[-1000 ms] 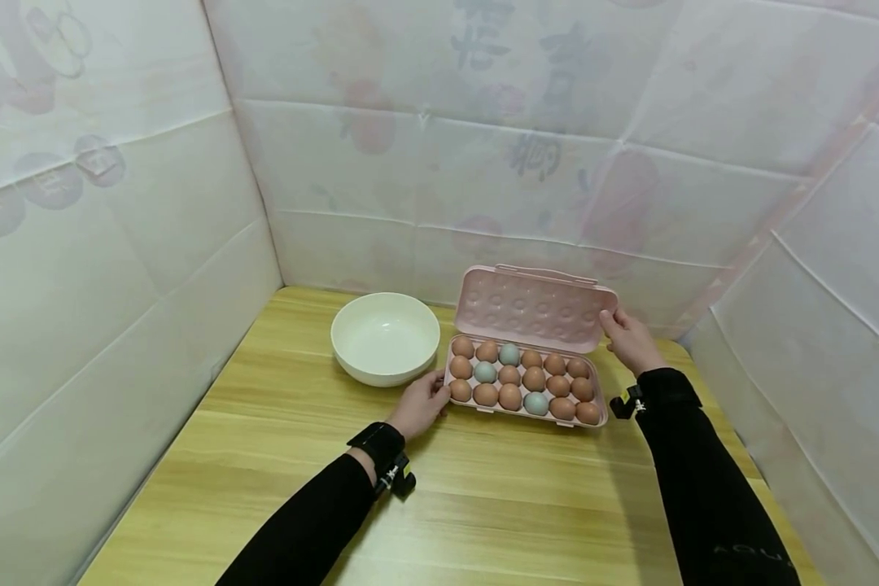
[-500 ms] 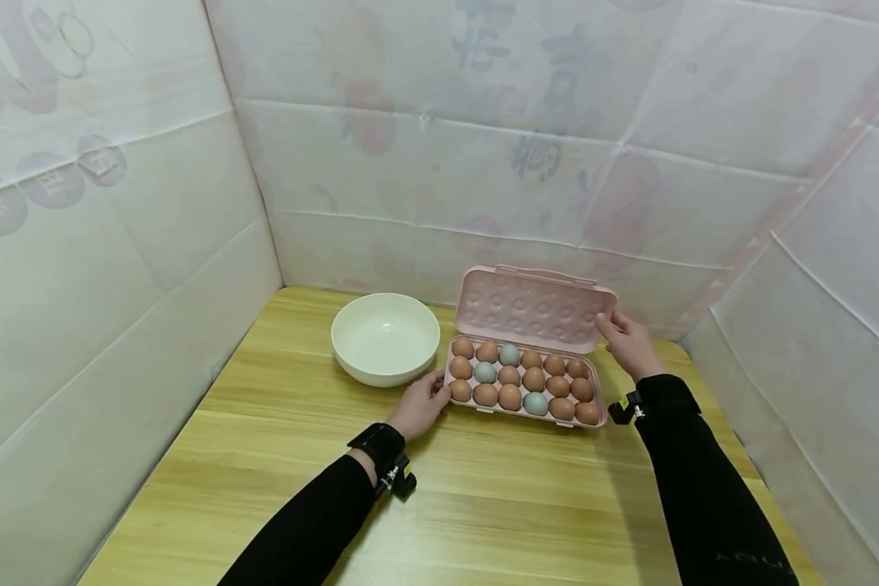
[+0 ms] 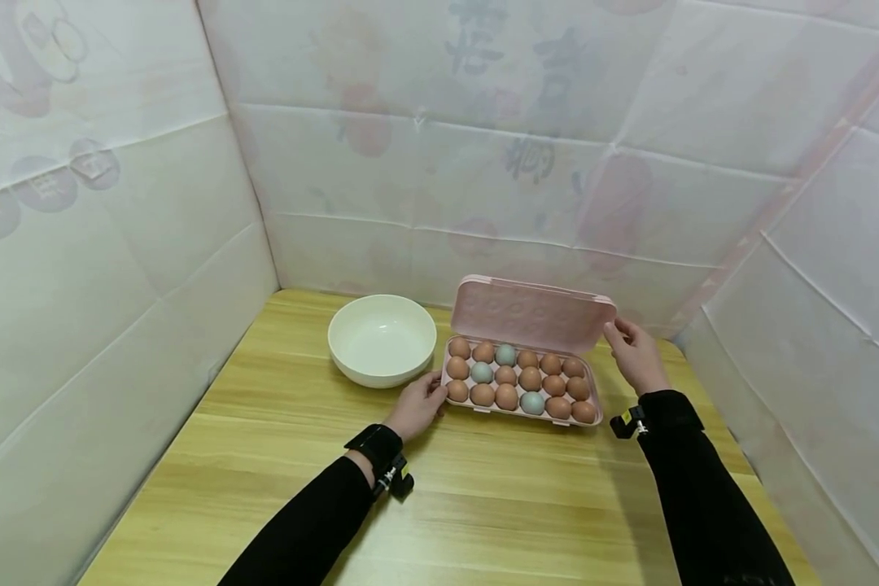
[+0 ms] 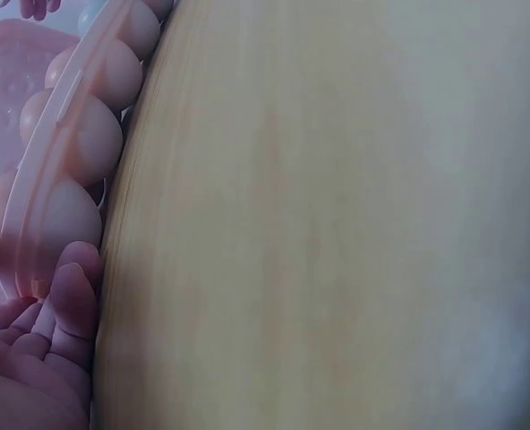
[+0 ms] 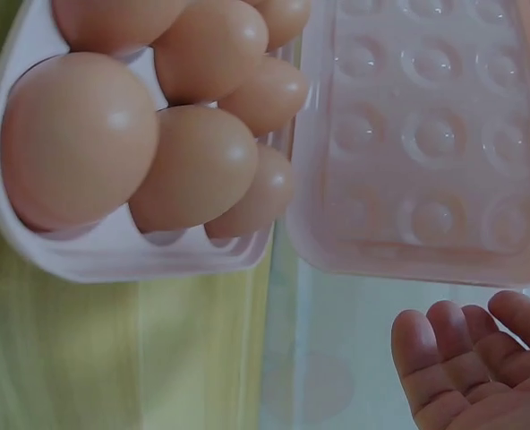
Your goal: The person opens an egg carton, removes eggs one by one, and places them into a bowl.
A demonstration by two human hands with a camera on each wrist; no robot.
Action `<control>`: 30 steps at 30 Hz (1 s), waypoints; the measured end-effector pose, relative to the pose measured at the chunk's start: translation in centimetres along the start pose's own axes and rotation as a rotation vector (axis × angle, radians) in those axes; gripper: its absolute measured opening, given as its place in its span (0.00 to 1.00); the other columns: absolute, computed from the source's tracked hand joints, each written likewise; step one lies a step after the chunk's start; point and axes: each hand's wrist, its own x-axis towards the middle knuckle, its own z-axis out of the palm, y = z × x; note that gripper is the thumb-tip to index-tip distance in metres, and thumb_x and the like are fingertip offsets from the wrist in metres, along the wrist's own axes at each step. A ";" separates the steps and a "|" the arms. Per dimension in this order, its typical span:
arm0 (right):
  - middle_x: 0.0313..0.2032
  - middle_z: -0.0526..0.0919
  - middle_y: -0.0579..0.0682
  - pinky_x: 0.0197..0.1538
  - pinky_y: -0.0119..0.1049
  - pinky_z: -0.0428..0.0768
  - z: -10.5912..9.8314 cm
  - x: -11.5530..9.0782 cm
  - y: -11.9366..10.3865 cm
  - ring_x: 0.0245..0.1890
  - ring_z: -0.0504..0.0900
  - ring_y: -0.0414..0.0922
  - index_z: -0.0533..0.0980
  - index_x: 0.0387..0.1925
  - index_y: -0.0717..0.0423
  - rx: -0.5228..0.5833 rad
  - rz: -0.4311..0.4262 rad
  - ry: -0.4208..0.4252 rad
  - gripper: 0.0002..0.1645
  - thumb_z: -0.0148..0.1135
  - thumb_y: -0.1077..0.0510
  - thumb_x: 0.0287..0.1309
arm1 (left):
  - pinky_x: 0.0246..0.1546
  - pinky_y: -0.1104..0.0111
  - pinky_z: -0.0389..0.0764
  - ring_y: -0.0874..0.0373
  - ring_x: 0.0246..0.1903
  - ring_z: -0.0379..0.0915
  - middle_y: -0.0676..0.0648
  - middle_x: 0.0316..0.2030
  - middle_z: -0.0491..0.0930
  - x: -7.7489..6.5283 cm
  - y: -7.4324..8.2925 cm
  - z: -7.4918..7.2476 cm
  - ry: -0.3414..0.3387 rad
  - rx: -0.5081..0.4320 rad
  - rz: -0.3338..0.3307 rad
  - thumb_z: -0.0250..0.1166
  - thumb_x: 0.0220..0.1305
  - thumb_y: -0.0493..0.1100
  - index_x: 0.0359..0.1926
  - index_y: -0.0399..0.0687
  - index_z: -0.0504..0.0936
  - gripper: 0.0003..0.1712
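A pink egg box (image 3: 469,407) sits on the table with its hinged lid (image 3: 531,317) raised at the back. Several brown eggs (image 3: 530,379) and a few pale green ones (image 3: 532,403) fill its tray in rows. My left hand (image 3: 416,407) grips the tray's left end; in the left wrist view its fingers (image 4: 72,300) lie against the end below the rim. Beside the lid's right edge is my right hand (image 3: 636,356). The right wrist view shows its fingers (image 5: 462,354) loosely extended near the lid's corner, holding nothing; whether a fingertip touches it, I cannot tell.
A cream bowl (image 3: 382,338) stands just left of the egg box, near the left hand. Printed white sheeting (image 3: 425,179) walls the wooden table (image 3: 483,505) at the back and on both sides.
The lid has tilted forward, toward the eggs. My right hand's thumb has come away from the lid's inner face. The left hand stays at the tray's left end.
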 end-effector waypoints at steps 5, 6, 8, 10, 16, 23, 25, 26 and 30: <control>0.78 0.63 0.71 0.68 0.59 0.74 0.0 -0.6 0.6 0.70 0.72 0.69 0.54 0.84 0.63 -0.022 -0.004 0.024 0.50 0.44 0.31 0.81 | 0.36 0.69 0.81 0.53 0.35 0.83 0.38 0.53 0.85 0.0 0.0 -0.1 0.014 0.004 0.011 0.53 0.83 0.45 0.77 0.34 0.69 0.29; 0.78 0.64 0.71 0.68 0.58 0.75 0.0 -0.8 0.6 0.69 0.73 0.69 0.54 0.83 0.64 -0.027 -0.008 0.027 0.51 0.44 0.31 0.81 | 0.36 0.69 0.81 0.53 0.35 0.83 0.38 0.54 0.85 0.0 0.1 -0.1 0.015 0.004 0.008 0.53 0.83 0.45 0.77 0.34 0.69 0.29; 0.78 0.64 0.71 0.68 0.58 0.75 0.1 -1.1 0.9 0.69 0.74 0.69 0.54 0.83 0.65 -0.034 -0.007 0.026 0.51 0.44 0.31 0.81 | 0.36 0.69 0.81 0.53 0.35 0.83 0.38 0.55 0.84 -0.1 0.1 -0.1 0.013 -0.003 0.004 0.54 0.83 0.46 0.77 0.33 0.68 0.30; 0.77 0.66 0.72 0.64 0.45 0.79 0.1 -1.5 1.2 0.67 0.76 0.68 0.56 0.83 0.66 -0.053 -0.010 0.033 0.50 0.44 0.31 0.81 | 0.36 0.69 0.82 0.53 0.36 0.84 0.37 0.57 0.83 -0.1 0.1 -0.2 0.009 -0.009 -0.001 0.55 0.83 0.46 0.77 0.33 0.67 0.31; 0.70 0.75 0.72 0.52 0.34 0.77 1.0 -3.2 1.3 0.65 0.77 0.65 0.62 0.80 0.64 -0.114 -0.024 0.038 0.45 0.45 0.34 0.82 | 0.47 0.63 0.86 0.50 0.47 0.85 0.37 0.62 0.83 -0.3 0.2 -0.2 0.018 0.043 0.009 0.57 0.81 0.49 0.77 0.34 0.68 0.33; 0.69 0.74 0.75 0.61 0.62 0.80 2.7 -5.7 1.7 0.65 0.77 0.70 0.66 0.76 0.68 -0.275 -0.110 0.029 0.40 0.49 0.41 0.83 | 0.69 0.49 0.79 0.41 0.67 0.77 0.33 0.65 0.80 -0.6 0.6 0.1 0.079 0.268 0.127 0.63 0.78 0.48 0.72 0.32 0.73 0.32; 0.70 0.71 0.76 0.62 0.65 0.80 3.2 -6.4 1.9 0.66 0.76 0.72 0.66 0.76 0.71 -0.316 -0.119 0.008 0.40 0.51 0.42 0.83 | 0.69 0.49 0.78 0.40 0.67 0.77 0.32 0.65 0.80 -0.6 0.6 0.2 0.099 0.338 0.182 0.65 0.76 0.47 0.70 0.30 0.75 0.31; 0.71 0.71 0.77 0.63 0.66 0.79 3.5 -6.8 2.0 0.67 0.75 0.73 0.65 0.76 0.72 -0.334 -0.121 -0.003 0.40 0.52 0.43 0.82 | 0.69 0.49 0.79 0.40 0.66 0.77 0.31 0.64 0.80 -0.6 0.7 0.3 0.105 0.367 0.201 0.66 0.76 0.46 0.70 0.29 0.75 0.31; 0.69 0.71 0.80 0.66 0.69 0.76 4.4 -8.0 2.5 0.68 0.74 0.75 0.65 0.74 0.77 -0.403 -0.136 -0.017 0.42 0.56 0.44 0.80 | 0.66 0.49 0.81 0.40 0.64 0.78 0.31 0.64 0.79 -0.8 1.1 0.3 0.135 0.483 0.271 0.69 0.74 0.46 0.67 0.31 0.78 0.29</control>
